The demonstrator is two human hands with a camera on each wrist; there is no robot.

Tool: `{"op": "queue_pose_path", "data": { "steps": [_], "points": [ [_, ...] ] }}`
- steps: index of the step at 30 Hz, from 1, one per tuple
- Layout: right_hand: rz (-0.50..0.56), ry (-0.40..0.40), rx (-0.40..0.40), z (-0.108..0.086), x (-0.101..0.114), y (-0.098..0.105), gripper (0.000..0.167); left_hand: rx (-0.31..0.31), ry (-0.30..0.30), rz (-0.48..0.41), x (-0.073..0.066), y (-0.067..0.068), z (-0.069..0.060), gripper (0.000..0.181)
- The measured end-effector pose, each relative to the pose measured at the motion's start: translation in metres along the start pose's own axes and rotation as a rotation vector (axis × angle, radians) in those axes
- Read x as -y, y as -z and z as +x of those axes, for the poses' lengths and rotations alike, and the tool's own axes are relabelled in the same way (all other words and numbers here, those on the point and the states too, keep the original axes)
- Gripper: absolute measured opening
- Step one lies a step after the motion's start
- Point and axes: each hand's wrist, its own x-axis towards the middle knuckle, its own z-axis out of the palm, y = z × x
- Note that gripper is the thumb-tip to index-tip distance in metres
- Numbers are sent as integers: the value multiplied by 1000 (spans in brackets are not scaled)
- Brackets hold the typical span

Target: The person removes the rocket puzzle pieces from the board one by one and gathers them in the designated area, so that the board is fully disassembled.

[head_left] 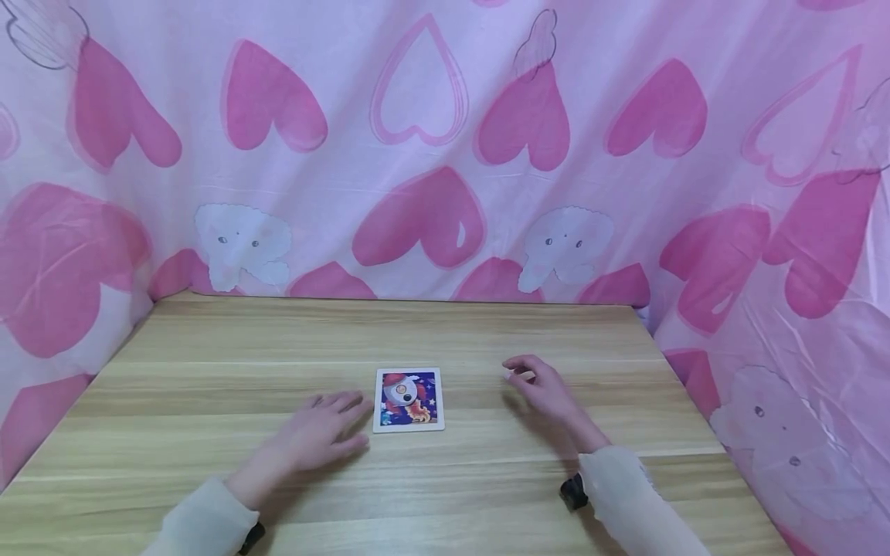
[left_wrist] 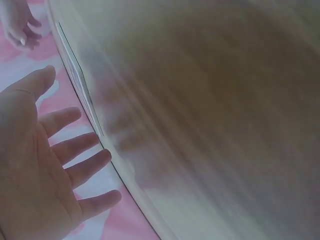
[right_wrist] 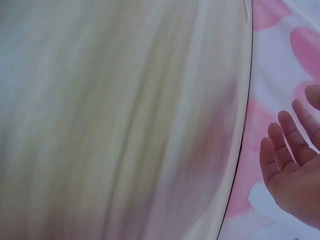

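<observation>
A framed picture puzzle or card (head_left: 409,399) with a rocket on dark blue lies flat on the wooden table. Just left of it is the left hand (head_left: 316,432), fingers spread and holding nothing; in the left wrist view that hand (left_wrist: 45,155) shows its palm, and the card's thin edge (left_wrist: 82,82) is beyond the fingertips. To the card's right, farther off, the right hand (head_left: 545,390) is held over the table, fingers loosely bent and nothing in them. The right wrist view shows the right hand (right_wrist: 295,165) with relaxed fingers.
The wood-grain table (head_left: 278,332) spans the lower view. A pink curtain (head_left: 334,177) with hearts and white animal faces hangs behind it and at both sides. Dark wrist devices sit under both sleeves, one of them (head_left: 574,493) at the right sleeve.
</observation>
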Motion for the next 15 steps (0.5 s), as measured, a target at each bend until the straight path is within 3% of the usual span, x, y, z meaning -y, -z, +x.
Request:
{"op": "queue_pose_path", "data": {
  "steps": [6,15],
  "points": [
    [11,52,29,9,16,-17,17,25,-4,-16,-8,0,1,56],
    [-19,118,117,32,19,-46,16,53,7,-8,-14,-4,3,58]
  ]
}}
